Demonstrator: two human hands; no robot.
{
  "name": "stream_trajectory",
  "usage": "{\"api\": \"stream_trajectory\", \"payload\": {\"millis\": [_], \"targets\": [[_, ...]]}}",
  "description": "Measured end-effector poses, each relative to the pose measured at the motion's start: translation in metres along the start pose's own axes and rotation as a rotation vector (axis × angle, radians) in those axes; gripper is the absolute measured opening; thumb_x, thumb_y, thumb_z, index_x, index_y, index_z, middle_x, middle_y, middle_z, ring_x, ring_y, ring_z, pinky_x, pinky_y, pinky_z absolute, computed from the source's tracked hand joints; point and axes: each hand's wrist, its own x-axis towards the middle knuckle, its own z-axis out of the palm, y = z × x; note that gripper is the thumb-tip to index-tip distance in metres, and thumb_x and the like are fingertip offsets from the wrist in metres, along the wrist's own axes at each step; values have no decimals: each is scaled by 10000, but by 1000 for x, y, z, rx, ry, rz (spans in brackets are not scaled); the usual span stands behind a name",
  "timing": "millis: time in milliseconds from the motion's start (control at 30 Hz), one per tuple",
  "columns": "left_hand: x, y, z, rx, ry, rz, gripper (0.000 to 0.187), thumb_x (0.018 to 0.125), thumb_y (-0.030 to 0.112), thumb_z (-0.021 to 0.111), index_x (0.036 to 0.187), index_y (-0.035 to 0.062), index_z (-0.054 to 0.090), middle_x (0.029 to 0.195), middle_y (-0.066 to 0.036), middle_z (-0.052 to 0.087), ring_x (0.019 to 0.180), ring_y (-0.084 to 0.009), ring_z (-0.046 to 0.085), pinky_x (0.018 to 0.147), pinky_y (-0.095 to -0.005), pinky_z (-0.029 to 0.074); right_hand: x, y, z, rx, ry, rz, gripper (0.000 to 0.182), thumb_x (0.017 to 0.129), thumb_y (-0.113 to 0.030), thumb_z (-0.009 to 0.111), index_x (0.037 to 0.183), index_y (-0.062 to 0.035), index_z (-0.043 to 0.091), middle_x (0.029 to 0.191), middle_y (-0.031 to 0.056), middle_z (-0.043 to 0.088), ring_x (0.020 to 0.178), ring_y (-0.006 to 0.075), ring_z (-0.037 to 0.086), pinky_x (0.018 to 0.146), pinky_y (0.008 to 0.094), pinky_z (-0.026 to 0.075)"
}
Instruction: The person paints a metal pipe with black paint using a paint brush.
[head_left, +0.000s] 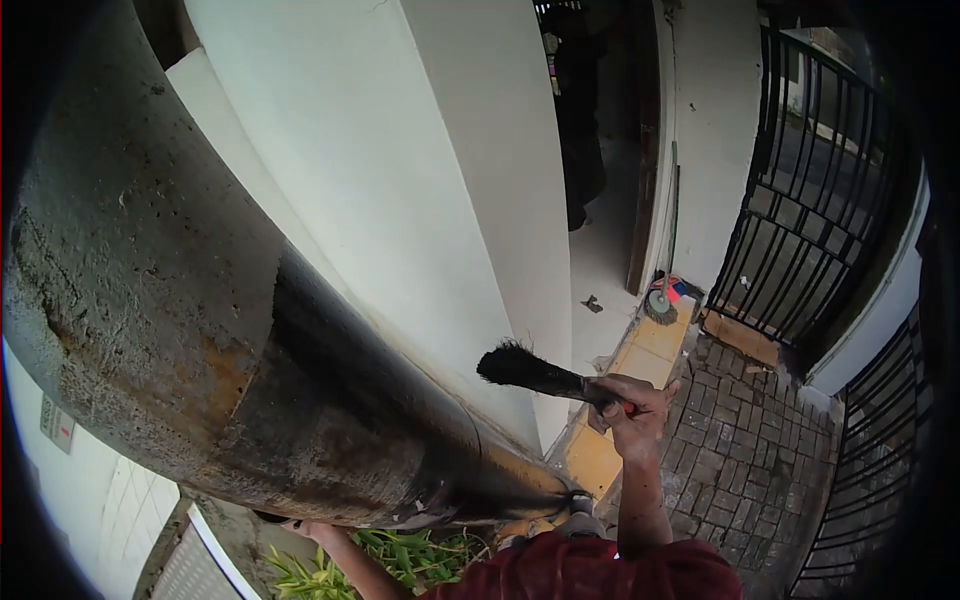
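Brick paving, a white wall and a black barred gate surround a large curved grey column, partly blackened; dark corners crop the view. The left hand is at the column's lower edge, its fingers mostly hidden, grip unclear. The right hand has its fingers closed on a black-bristled brush, raised apart from the column.

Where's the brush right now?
Head view, just right of centre: the brush is in the right hand, bristles pointing left toward the black-stained column.
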Motion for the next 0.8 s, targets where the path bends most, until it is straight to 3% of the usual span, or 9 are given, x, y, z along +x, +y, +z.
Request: {"api": "stream_trajectory", "payload": {"millis": [67,100,200,267,300,400,533,633,800], "targets": [[-6,-3,-6,-159,151,-109,555,924,264,583,1327,-66,392,1302,-162,506,1090,-221,500,964,-364,412,11,11,0,37,-39,-85,390,835,-200,741,1048,115,653,670,65,545,505,91,466,425,227,314],[-13,-49,-19,-166,222,-193,543,906,207,612,1325,-60,393,1314,-152,501,1094,-220,499,983,-352,401,17,13,6,66,-76,-80,390,835,-200,741,1048,115,653,670,65,545,505,91,466,425,227,314],[-5,8,-16,-142,201,-156,515,899,146,614,1324,-48,399,1307,-139,510,1096,-209,504,981,-337,408,33,17,21,420,-50,-31,441,841,-224,736,1039,155,626,696,97,518,497,116,479,366,256,317],[-8,14,-20,-551,214,-362,494,897,116,609,1321,-35,405,1292,-127,527,1102,-196,508,974,-328,421,45,20,23,462,-105,-37,440,846,-228,730,1043,151,626,718,110,538,490,118,487,367,256,327],[-11,17,-23,-532,234,-358,494,897,116,609,1321,-35,405,1292,-127,527,1102,-196,508,974,-328,421,48,20,24,487,-136,-54,439,851,-232,725,1047,148,625,740,124,558,482,120,496,367,256,338],[-16,37,-23,35,231,-189,500,877,114,639,1304,-26,419,1304,-121,517,1102,-198,513,973,-334,433,52,22,30,487,-107,-37,415,865,-234,709,1034,138,631,809,177,632,468,125,514,370,254,360],[-17,57,-23,-75,233,-271,482,916,229,586,1311,-2,436,1327,-122,507,1154,-225,504,999,-371,424,69,9,45,483,-208,-21,374,872,-218,701,1022,119,641,827,213,678,472,125,531,377,250,375],[-19,67,-24,-267,311,-360,482,922,252,567,1315,4,438,1331,-122,506,1164,-230,500,1004,-380,420,91,-7,62,491,-115,-118,299,854,-188,717,978,81,667,729,177,688,456,123,534,386,237,380],[-27,86,-30,-587,411,-496,486,931,290,535,1320,14,442,1336,-123,504,1182,-240,493,1013,-395,413,152,-42,80,197,-370,-567,294,730,-229,820,921,-34,711,603,29,640,419,85,493,388,221,322]]}}
